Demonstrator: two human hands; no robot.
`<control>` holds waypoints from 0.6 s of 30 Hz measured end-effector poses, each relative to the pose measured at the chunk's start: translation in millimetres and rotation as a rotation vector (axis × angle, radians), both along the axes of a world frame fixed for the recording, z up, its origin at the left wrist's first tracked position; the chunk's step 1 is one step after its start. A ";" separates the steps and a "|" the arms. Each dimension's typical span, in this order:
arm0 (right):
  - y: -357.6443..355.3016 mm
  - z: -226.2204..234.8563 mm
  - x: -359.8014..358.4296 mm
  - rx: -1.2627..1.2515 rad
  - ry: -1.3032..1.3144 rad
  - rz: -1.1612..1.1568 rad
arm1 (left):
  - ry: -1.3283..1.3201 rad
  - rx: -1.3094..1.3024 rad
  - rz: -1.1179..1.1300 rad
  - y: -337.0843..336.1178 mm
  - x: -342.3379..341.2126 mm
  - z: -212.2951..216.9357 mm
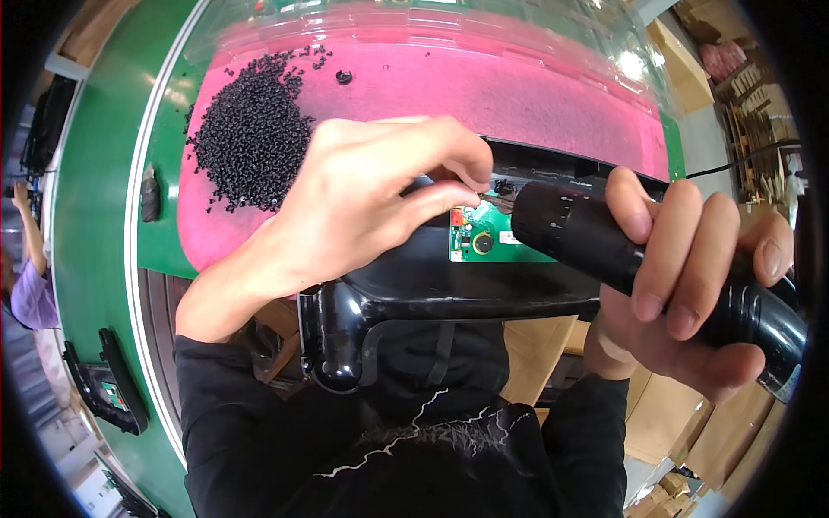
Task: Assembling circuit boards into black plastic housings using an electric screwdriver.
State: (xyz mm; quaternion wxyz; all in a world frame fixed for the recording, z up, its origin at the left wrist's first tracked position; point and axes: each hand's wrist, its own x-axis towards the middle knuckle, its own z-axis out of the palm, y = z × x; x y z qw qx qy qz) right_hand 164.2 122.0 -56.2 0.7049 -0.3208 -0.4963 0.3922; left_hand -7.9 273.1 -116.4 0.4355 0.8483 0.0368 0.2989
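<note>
My left hand [363, 203] rests on a black plastic housing [432, 285], its fingertips pinched over the upper edge of a small green circuit board [484, 242] set in the housing. What the fingertips pinch is too small to tell. My right hand [691, 276] grips a black electric screwdriver [604, 246], whose front end points left and down at the circuit board. The screwdriver's tip is hidden behind my left fingers.
A pile of small black screws [250, 138] lies on a pink tray [535, 95] beyond the housing. A green conveyor surface [99, 198] curves at the left with another black housing [108, 388] on it. A person in purple [30, 293] stands far left. Cardboard boxes [673, 414] sit lower right.
</note>
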 end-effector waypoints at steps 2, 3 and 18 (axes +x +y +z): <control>-1.8 -5.0 -10.3 0.069 0.050 -0.296 | -0.033 -0.021 0.065 3.1 3.4 2.0; 1.5 -2.4 13.2 0.125 -0.014 -0.069 | -0.023 -0.034 0.098 3.0 5.4 1.5; -9.3 -10.8 39.2 -0.114 -0.085 -0.270 | 0.255 -0.028 -0.067 -1.3 2.9 -5.0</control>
